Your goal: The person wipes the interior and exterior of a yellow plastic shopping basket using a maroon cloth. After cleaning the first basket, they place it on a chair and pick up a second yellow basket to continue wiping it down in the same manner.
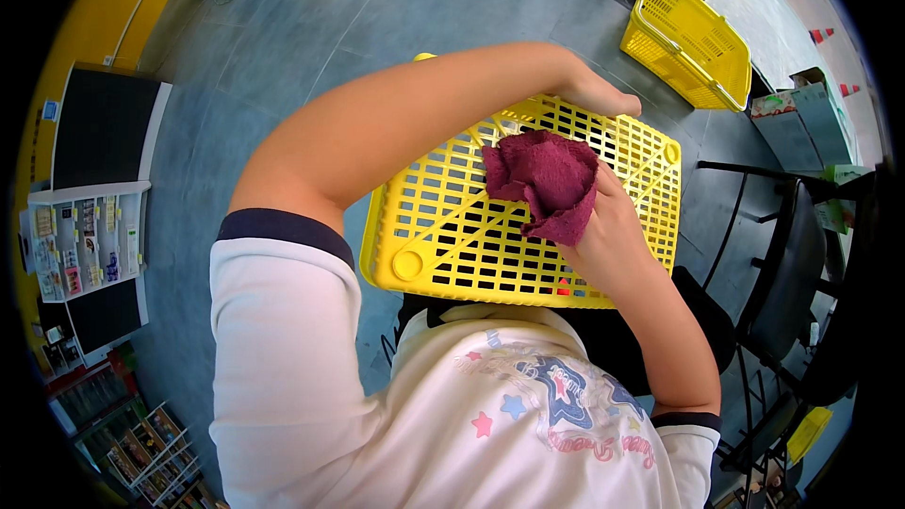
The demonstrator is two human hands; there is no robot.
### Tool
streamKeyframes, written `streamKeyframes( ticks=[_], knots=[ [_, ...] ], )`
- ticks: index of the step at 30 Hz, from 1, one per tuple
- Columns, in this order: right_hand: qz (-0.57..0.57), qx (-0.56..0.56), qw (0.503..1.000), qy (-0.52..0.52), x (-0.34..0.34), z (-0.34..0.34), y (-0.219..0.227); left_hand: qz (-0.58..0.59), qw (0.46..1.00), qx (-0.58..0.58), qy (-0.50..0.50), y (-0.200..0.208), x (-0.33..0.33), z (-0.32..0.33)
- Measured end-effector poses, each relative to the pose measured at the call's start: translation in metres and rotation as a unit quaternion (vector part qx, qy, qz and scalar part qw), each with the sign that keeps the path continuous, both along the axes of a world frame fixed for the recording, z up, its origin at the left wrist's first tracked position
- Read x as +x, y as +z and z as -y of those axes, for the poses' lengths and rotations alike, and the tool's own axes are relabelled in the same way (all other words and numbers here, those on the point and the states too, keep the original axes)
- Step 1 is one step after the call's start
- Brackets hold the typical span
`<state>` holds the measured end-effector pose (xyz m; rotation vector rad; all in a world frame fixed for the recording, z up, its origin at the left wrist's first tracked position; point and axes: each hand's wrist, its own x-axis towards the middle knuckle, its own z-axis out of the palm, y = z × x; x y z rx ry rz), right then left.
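Note:
A yellow plastic shopping basket (407, 264) rests at my lap, its slotted base with round corner feet facing me. My right hand (611, 231) is closed on a crumpled maroon cloth (542, 174), which lies against the slotted base. Reaching across from the left, my left hand (600, 92) is at the basket's far edge and grips it there. Its thumb side shows; the other fingers are mostly hidden.
Another yellow shopping basket (693, 42) stands on the grey floor (377, 0) at the far right. Beside it are cardboard boxes (806, 118). A black chair (778, 264) stands close on my right. A white shelf of small goods (90, 240) is at the left.

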<state>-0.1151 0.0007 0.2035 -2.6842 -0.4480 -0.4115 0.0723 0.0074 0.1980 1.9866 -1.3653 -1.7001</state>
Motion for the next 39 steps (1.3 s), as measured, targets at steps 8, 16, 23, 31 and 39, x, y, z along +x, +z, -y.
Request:
streamKeyframes(
  ticks=[8, 16, 23, 31, 39],
  knots=[
    [0.004, 0.011, 1.0, 0.012, -0.02, 0.012, 0.009, 0.0, 1.0, -0.005, 0.0, 0.002, -0.001, -0.002],
    [-0.091, 0.703, 0.64, -0.296, -0.038, 0.028, 0.012, 0.001, 1.0, -0.029, 0.011, -0.017, 0.004, 0.0],
    [-0.065, 0.345, 0.923, -0.155, -0.048, 0.0, 0.002, -0.002, 1.0, -0.016, 0.01, -0.013, 0.004, -0.003],
    [0.028, 0.139, 0.989, -0.032, -0.034, -0.02, -0.007, -0.023, 1.0, -0.013, 0.008, -0.016, 0.005, 0.0],
    [-0.001, 0.109, 0.994, -0.027, -0.028, -0.001, -0.001, -0.019, 1.0, -0.005, 0.024, -0.009, 0.002, -0.005]
  ],
)
